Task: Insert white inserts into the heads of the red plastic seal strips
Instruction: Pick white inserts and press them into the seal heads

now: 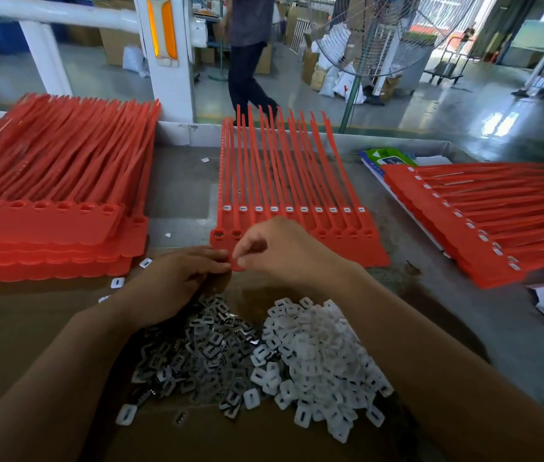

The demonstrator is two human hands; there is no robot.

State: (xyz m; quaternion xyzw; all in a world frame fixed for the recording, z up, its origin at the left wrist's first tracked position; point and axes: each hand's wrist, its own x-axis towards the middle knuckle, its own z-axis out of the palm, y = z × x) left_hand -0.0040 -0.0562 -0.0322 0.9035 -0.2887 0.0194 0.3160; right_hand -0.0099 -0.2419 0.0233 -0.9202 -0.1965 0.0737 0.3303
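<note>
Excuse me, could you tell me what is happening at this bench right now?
A person is fitting white inserts into red seal strips. The left hand and right hand meet at the near edge of the middle strips, whose top layer has every head filled. What the fingers pinch is hidden. The loose inserts and grey metal pieces lie heaped on the cardboard. The left stack shows empty heads, the right stack filled ones.

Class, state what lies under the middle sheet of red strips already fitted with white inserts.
Another red sheet, heads empty where visible; the right hand covers several heads.
</note>
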